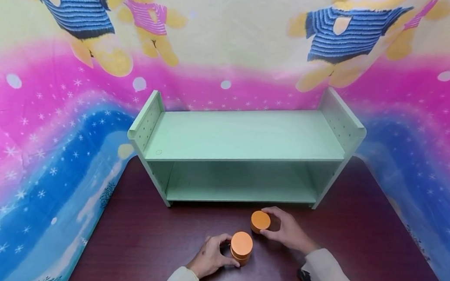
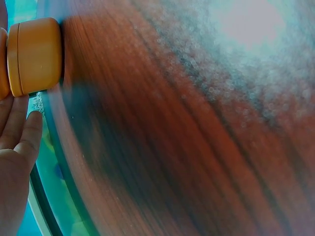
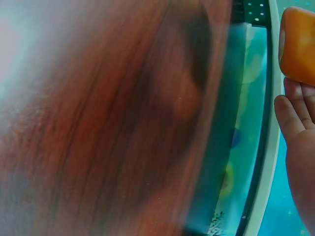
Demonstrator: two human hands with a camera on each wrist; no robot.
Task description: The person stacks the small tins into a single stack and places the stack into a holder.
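Currently, both hands work at the near middle of a dark red-brown table [image 1: 131, 247], each with a round orange container. The left hand [image 1: 210, 257] pinches the nearer container [image 1: 241, 246], its thumb on the near side and its fingers on the far side. This container has a flat top and a seam round its wall; the left wrist view shows another bit of orange at its end, cut off by the edge, and I cannot tell what that is. The right hand [image 1: 288, 232] pinches the farther container [image 1: 260, 220] between thumb and fingers from the right. It sits a little farther off and to the right of the other, the two close together but apart. Whether it touches the table I cannot tell.

Beyond them, on the far part of the table, stands a pale green shelf [image 1: 233, 132] with two levels, its side panels rising above the upper board and dotted with small holes. A small ring mark [image 1: 159, 152] shows at the near left corner of that board. A printed cloth [image 1: 228, 36] with bears in striped tops [image 1: 71, 8] hangs behind and to both sides. Pale sleeves [image 1: 333, 276] cover both forearms.
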